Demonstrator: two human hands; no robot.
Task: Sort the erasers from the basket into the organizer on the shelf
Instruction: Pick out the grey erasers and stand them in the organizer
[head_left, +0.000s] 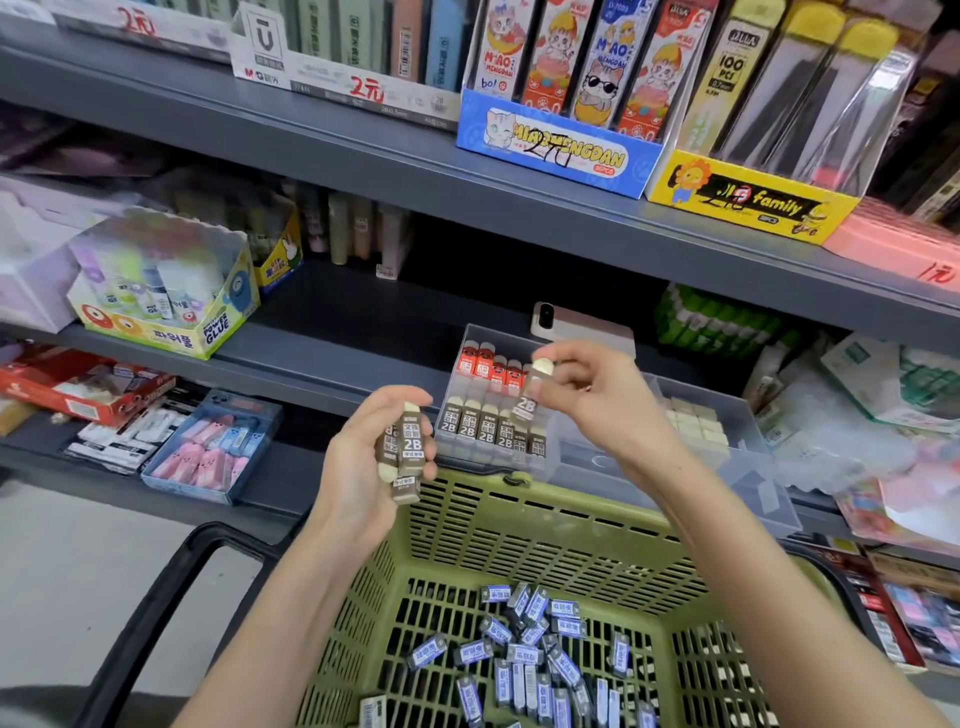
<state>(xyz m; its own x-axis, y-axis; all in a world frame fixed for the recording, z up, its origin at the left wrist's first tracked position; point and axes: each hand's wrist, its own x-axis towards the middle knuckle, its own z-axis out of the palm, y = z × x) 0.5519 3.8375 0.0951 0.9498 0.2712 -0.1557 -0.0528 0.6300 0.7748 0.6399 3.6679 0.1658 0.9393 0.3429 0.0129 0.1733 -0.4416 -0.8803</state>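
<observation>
While the left hand (371, 457) curls round a few brown 2B erasers (409, 441) above the basket (545, 519), the right hand (587, 387) pinches one eraser (524, 404) upright over the organizer (597, 460); best lower it squarely, label forward, beside the brown row

I count: basket (519, 519), one; organizer (597, 457), one; red erasers (485, 364), four; brown 2B erasers (485, 428), six in the near row, one in right hand (597, 395), roughly three in left hand (363, 457) (stack partly hidden); blue erasers (530, 639), a heap beyond counting.
</observation>
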